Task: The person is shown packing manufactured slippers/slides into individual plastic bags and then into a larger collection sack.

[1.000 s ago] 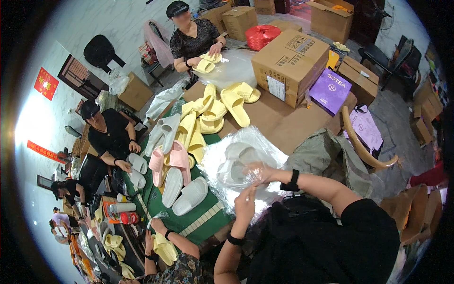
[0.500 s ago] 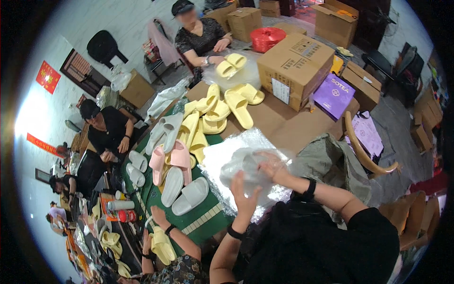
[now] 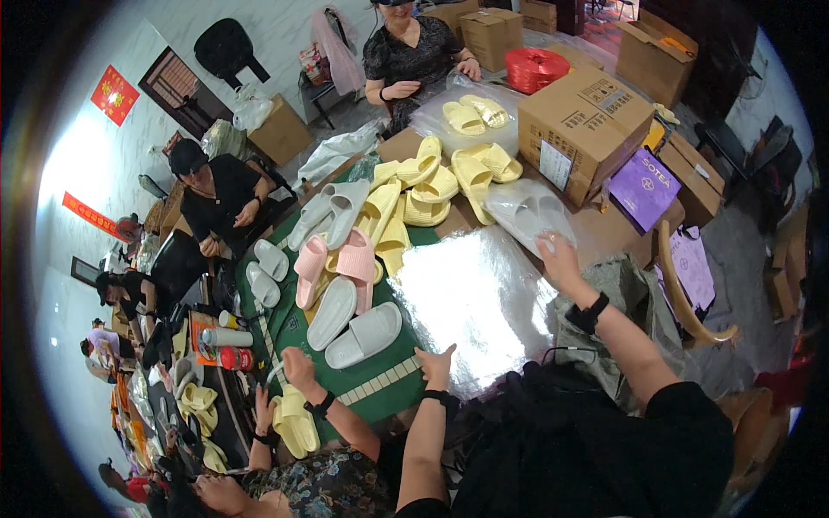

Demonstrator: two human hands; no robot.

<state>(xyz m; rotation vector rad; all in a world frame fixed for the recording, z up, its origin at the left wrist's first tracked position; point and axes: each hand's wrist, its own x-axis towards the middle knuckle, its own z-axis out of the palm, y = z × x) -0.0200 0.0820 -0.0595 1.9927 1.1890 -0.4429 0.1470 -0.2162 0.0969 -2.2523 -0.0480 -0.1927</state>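
My right hand [image 3: 560, 266] reaches forward and grips the near edge of a clear plastic bag with a pair of grey slippers [image 3: 537, 212] in it. The bag lies beside the yellow slippers [image 3: 473, 183] and in front of the large carton. My left hand [image 3: 437, 366], fingers apart and holding nothing, is at the near left edge of a stack of shiny clear plastic bags [image 3: 466, 302]. Left of the stack lie loose grey slippers [image 3: 364, 335] and pink slippers [image 3: 355, 263] on the green table surface.
The large carton [image 3: 583, 129] and a purple box [image 3: 644, 188] stand at the far right. A grey sack [image 3: 617, 319] and a curved wooden chair rail [image 3: 678, 293] are on my right. At left, a co-worker's hands [image 3: 300, 369] are near yellow slippers; another person sits across the table.
My right hand has carried the bagged grey slippers forward and right, off the plastic stack. My left hand has let go and moved down to its near left edge.
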